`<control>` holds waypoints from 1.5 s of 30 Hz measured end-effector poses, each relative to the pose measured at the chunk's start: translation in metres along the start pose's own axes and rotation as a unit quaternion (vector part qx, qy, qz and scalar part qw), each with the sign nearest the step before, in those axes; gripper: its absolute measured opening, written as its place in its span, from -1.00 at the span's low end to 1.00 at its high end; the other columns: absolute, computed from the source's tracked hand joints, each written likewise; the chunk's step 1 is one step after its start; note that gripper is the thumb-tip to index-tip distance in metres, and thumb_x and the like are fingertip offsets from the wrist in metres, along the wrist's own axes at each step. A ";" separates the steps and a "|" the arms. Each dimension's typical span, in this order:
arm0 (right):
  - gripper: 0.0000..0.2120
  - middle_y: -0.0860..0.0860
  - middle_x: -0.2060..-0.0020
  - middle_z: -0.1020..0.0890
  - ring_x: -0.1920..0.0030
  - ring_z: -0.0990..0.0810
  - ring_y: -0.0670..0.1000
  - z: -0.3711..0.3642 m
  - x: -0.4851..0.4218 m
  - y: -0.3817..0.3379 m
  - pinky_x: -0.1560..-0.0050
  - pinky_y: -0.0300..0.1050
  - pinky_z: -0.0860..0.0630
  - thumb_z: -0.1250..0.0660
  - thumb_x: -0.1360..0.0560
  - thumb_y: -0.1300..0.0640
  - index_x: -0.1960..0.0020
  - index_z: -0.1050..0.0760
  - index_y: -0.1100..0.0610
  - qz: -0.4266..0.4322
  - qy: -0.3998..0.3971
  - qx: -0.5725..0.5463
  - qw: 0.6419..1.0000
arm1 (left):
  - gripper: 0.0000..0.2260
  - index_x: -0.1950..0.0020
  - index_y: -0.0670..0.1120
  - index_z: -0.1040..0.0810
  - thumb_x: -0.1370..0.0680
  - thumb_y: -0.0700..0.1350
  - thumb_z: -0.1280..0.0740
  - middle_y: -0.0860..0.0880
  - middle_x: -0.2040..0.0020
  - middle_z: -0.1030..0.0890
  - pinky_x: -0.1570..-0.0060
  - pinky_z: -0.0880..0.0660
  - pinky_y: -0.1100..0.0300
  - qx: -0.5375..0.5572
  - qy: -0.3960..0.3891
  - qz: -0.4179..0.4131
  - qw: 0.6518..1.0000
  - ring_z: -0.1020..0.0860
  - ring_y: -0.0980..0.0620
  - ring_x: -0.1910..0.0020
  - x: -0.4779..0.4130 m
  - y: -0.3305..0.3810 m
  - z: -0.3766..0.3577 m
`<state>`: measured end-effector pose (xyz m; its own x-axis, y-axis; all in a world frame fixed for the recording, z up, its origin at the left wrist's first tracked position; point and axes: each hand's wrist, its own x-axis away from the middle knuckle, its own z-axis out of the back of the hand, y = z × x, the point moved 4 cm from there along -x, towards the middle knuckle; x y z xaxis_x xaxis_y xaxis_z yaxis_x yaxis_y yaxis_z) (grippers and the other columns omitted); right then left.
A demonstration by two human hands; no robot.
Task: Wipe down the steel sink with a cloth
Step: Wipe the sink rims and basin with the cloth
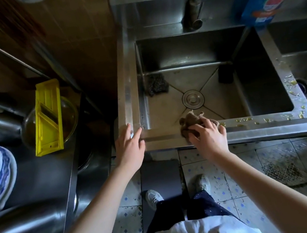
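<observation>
Pressing down on the front rim of the steel sink [126,92], the right hand [208,135] bunches a crumpled brown cloth [191,121]. Its fingers curl over the wad, part of which spills over the inner edge toward the basin. The left hand [129,143] lies flat on the rim's near left corner, fingers straight and slightly spread. The steel looks dull and streaked (right of the cloth, the rim is dotted with yellowish food scraps [242,120]). The basin floor around the drain [193,99] is open; a steel scourer [157,84] sits in its far left corner, a dark sponge [225,75] in the far right. Left of the sink, a yellow slicer [47,119] leans across a glass bowl [70,114].
</observation>
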<state>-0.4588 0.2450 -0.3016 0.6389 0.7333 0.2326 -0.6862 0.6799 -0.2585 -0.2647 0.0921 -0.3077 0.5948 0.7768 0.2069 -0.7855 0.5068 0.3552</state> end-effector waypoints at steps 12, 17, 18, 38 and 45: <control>-0.66 0.09 -0.38 -0.39 -0.31 -0.39 0.18 -0.028 -0.003 -0.090 -0.33 0.16 -0.16 -0.18 -0.54 -0.14 -0.25 -0.48 -0.07 0.141 -0.032 -0.006 0.989 | -0.57 -0.44 -0.03 -0.35 -0.56 -0.09 -0.25 -0.12 -0.52 -0.17 -0.37 -0.18 -0.02 -0.037 0.009 -0.001 0.999 -0.23 -0.15 -0.43 0.007 -0.011 0.007; -0.69 0.05 -0.37 -0.40 -0.32 -0.38 0.13 -0.022 -0.001 -0.071 -0.27 0.12 -0.23 -0.18 -0.53 -0.12 -0.19 -0.50 -0.05 0.117 -0.006 0.010 0.993 | -0.57 -0.46 0.04 -0.29 -0.58 -0.07 -0.21 -0.07 -0.54 -0.10 -0.40 -0.10 -0.06 -0.048 -0.009 0.013 0.999 -0.19 -0.16 -0.45 0.006 0.005 0.001; -0.70 0.04 -0.37 -0.40 -0.33 -0.37 0.11 -0.019 -0.001 -0.061 -0.27 0.11 -0.23 -0.18 -0.52 -0.12 -0.18 -0.51 -0.06 0.106 -0.001 0.008 0.994 | -0.57 -0.47 0.05 -0.28 -0.59 -0.06 -0.20 -0.05 -0.55 -0.08 -0.42 -0.08 -0.07 -0.031 -0.018 0.015 0.999 -0.16 -0.16 -0.47 0.006 0.010 -0.001; -0.71 0.09 -0.40 -0.38 -0.36 -0.36 0.14 0.033 0.009 0.130 -0.33 0.12 -0.16 -0.22 -0.55 -0.04 -0.24 -0.50 -0.05 -0.034 0.053 -0.008 0.998 | -0.53 -0.45 0.00 -0.26 -0.58 0.11 -0.17 -0.03 -0.44 -0.30 -0.34 -0.10 -0.07 -0.034 -0.042 -0.055 0.997 -0.23 -0.06 -0.40 -0.004 0.123 -0.048; -0.71 0.02 -0.43 -0.36 -0.42 -0.32 0.06 0.016 0.004 0.076 -0.39 0.13 -0.06 -0.17 -0.56 -0.08 -0.24 -0.49 -0.11 0.059 0.018 -0.023 0.998 | -0.55 -0.44 0.00 -0.29 -0.57 0.08 -0.20 -0.03 -0.41 -0.33 -0.34 -0.13 -0.07 -0.041 -0.033 -0.058 0.997 -0.26 -0.07 -0.39 -0.006 0.137 -0.054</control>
<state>-0.5134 0.2998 -0.3053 0.5670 0.8071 0.1648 -0.7415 0.5872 -0.3247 -0.3850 0.1774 -0.3091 0.6906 0.6859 0.2295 -0.7202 0.6232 0.3048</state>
